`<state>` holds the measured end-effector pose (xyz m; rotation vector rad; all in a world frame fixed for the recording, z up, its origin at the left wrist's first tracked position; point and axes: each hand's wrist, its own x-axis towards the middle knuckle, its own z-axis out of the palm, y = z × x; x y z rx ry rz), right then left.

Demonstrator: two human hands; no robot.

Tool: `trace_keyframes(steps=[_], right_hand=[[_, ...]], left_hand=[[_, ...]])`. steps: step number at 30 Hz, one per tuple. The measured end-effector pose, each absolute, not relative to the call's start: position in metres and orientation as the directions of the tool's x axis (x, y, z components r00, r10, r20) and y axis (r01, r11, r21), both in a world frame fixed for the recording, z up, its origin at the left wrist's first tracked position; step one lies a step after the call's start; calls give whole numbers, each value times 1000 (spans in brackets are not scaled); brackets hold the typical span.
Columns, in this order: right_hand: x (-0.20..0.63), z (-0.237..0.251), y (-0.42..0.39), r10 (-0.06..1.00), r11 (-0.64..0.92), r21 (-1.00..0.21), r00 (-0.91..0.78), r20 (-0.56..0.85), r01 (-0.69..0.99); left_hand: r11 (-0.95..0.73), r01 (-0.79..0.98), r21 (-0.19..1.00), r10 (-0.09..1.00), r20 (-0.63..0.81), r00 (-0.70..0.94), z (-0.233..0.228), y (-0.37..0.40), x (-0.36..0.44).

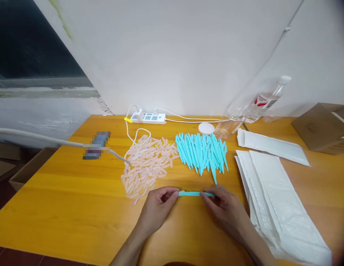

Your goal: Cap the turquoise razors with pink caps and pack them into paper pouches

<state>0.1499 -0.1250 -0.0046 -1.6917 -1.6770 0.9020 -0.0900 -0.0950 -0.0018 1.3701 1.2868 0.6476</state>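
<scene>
My left hand [158, 205] and my right hand [222, 207] hold one turquoise plastic stick [194, 193] level between them, each pinching one end just above the wooden table [63, 192]. Beyond the hands lies a heap of several turquoise sticks [201, 149]. To its left is a pile of several pale pink plastic caps [147, 164]. One loose turquoise stick [214, 176] lies just past my right hand.
White sealed pouches [274, 195] are stacked at the right, one more pouch [269, 146] behind them. A power strip [148, 118] with cables, a white lid [206, 128], a clear bottle [260, 103] and a cardboard box [324, 127] stand along the back. A phone [97, 145] lies at the left.
</scene>
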Motion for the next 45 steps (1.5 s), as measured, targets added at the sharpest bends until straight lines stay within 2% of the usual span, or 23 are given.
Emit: trace_keyframes(steps=[2,5,10,14,18,22,25,27,29,31,33,37,40,42,45], right_hand=[[154,-3,-130,999,31,-705,-2,42,709],[158,-2,-136,998,45,-642,-12,55,765],[157,-5,-117,979,-106,-531,183,94,841],[157,-10,-87,936,-260,-381,328,125,887],[160,-16,-76,948,-278,-320,313,62,906],[162,-11,-81,939,-254,-370,319,127,894],[160,-2,-88,921,-242,-517,362,143,821],[158,2,-93,935,-229,-665,350,52,711],[155,3,-99,965,-203,-784,255,-58,587],[152,2,-105,985,-167,-841,122,-121,515],[149,0,-109,989,-140,-851,21,-150,506],[146,-3,-114,983,-118,-830,-55,-176,545],[146,-3,-115,978,-119,-815,-73,-193,567],[146,-2,-115,975,-112,-813,-94,-201,571],[147,1,-116,971,-88,-810,-133,-201,579]], left_hand=[[103,393,914,937,-221,269,-3,-98,-87],[-59,513,856,944,-119,308,-6,-105,-86],[-288,589,755,914,33,404,-12,-114,-88],[-337,613,715,906,68,418,-13,-118,-88],[-301,601,741,923,67,379,-9,-111,-97],[-312,665,678,943,138,302,-4,-86,-118],[-376,737,561,927,214,309,-3,-63,-130],[-425,777,464,905,223,361,-4,-51,-132],[-462,808,366,887,206,414,-5,-43,-130],[-485,824,294,874,185,449,-5,-41,-125],[-509,815,275,861,170,480,-6,-41,-122],[-523,767,371,848,136,512,-5,-48,-119],[-461,702,543,867,109,486,-1,-56,-118],[-345,618,706,900,63,431,2,-62,-115],[0,412,911,969,-101,224,1,-70,-109]])
